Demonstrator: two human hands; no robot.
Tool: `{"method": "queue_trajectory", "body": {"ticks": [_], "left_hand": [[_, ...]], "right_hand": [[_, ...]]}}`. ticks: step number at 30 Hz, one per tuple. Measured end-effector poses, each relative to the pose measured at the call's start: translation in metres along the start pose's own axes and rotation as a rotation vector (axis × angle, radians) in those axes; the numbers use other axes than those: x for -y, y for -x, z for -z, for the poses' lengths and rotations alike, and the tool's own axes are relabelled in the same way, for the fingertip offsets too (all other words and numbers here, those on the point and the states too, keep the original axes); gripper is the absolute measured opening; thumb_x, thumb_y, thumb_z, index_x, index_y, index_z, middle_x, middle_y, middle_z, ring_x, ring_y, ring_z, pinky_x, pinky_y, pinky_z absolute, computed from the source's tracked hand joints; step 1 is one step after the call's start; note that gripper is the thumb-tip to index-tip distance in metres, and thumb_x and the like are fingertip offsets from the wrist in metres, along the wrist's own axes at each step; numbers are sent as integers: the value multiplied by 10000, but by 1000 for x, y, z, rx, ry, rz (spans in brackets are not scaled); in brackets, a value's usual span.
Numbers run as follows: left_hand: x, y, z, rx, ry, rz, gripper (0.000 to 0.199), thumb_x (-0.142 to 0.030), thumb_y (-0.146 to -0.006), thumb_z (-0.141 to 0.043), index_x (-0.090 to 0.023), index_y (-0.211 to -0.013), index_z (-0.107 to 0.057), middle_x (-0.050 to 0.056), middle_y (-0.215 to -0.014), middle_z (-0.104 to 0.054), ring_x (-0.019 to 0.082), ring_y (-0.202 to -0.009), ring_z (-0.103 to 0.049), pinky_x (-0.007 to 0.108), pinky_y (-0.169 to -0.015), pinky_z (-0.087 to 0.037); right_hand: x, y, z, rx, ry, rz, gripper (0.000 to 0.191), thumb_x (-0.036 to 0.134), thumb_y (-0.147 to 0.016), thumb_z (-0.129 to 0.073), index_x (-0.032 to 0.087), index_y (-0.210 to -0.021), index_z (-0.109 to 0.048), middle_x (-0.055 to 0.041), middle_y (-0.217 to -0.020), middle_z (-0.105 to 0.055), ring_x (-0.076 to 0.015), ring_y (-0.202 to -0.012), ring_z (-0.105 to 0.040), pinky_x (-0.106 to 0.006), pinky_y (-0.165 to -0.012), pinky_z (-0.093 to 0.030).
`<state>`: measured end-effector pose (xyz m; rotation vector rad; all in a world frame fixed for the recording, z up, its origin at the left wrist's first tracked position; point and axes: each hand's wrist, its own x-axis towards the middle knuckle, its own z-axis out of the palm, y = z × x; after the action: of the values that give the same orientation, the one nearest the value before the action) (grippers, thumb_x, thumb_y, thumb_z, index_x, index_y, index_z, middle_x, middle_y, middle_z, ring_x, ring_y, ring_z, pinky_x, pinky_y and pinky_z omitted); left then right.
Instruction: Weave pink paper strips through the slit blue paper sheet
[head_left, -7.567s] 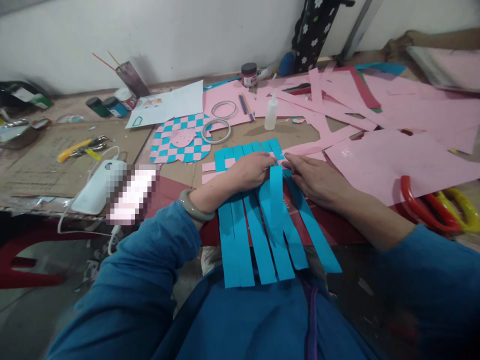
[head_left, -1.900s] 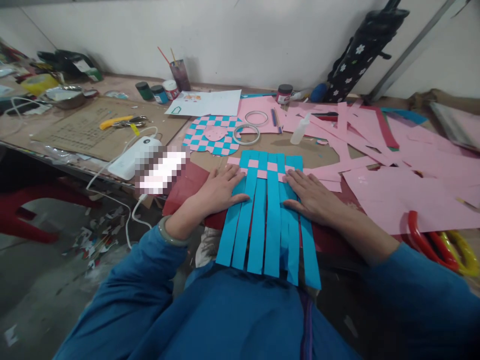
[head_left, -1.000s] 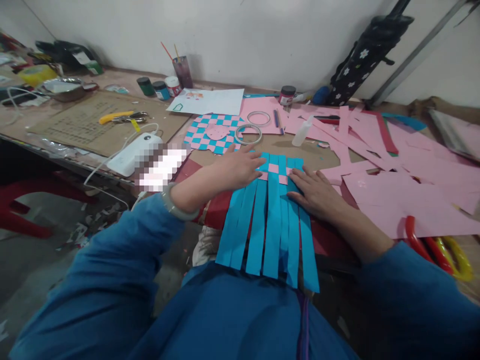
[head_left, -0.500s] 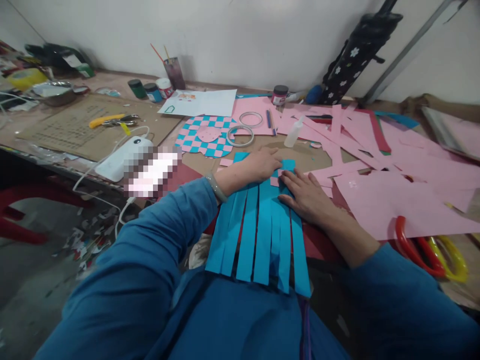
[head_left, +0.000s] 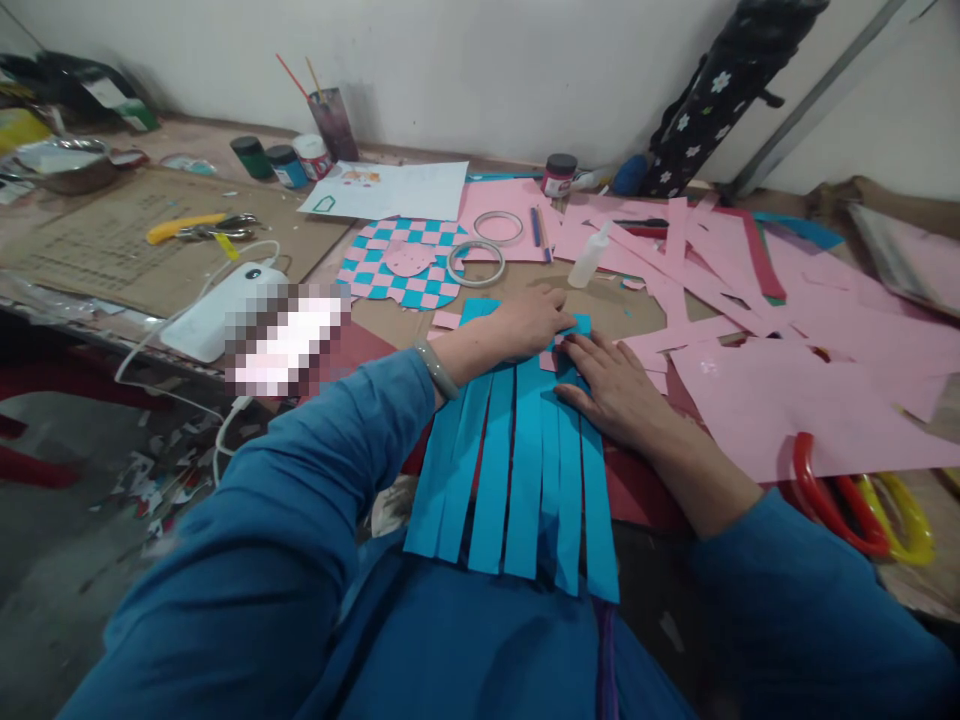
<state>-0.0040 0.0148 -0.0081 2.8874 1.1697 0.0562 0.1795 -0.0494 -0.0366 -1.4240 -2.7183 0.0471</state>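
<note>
A blue paper sheet [head_left: 525, 450] cut into long strips lies at the table's front edge, its loose ends reaching toward my body. My left hand [head_left: 529, 322] rests on the sheet's upper part, fingers bent near its top right. Beside it my right hand [head_left: 611, 385] lies on the right strips, fingers spread, its tips close to my left fingertips. A small pink piece [head_left: 548, 361] shows among the blue strips between the hands. Behind them is a blue and pink woven paper piece [head_left: 367, 268], with two tape rings [head_left: 477, 264] at its right side.
A glue bottle [head_left: 589, 257] stands behind my hands. Pink paper sheets [head_left: 810, 410] and strips spread over the right side, with red-handled scissors [head_left: 832, 500] at the front right. On the left are a white power bank [head_left: 225, 312], a blurred phone [head_left: 289, 340] and yellow-handled pliers [head_left: 187, 228].
My left hand has shifted slightly right along the top of the blue sheet, covering more of the pink piece. My right hand stays nearly in place. The view has moved slightly.
</note>
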Motion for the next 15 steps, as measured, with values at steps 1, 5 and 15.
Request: {"method": "queue_trajectory", "body": {"ticks": [1, 5, 15], "left_hand": [[0, -2, 1, 8, -10, 10, 312, -173, -926, -454, -153, -1126, -693, 154, -1115, -619, 258, -1063, -559, 371, -894, -418], [3, -10, -2, -2, 7, 43, 288, -174, -916, -482, -177, -1080, -718, 136, -1093, -619, 246, -1038, -559, 360, -857, -425], [8, -6, -7, -20, -14, 16, 330, -205, -932, -430, -185, -1075, -727, 137, -1146, -616, 263, -1098, -546, 370, -842, -413]], "right_hand": [[0, 0, 0, 2, -1, 1, 656, 544, -959, -331, 114, -1432, -477, -161, -1510, -465, -375, -1427, -340, -571, -1104, -321], [2, 0, 2, 39, 1, -19, 659, 532, -959, -347, 105, -1449, -457, -152, -1526, -447, -375, -1434, -324, -574, -1118, -302], [6, 3, 3, 36, 0, -60, 651, 505, -969, -330, 65, -1437, -438, -187, -1518, -445, -377, -1426, -345, -611, -1114, -293]]}}
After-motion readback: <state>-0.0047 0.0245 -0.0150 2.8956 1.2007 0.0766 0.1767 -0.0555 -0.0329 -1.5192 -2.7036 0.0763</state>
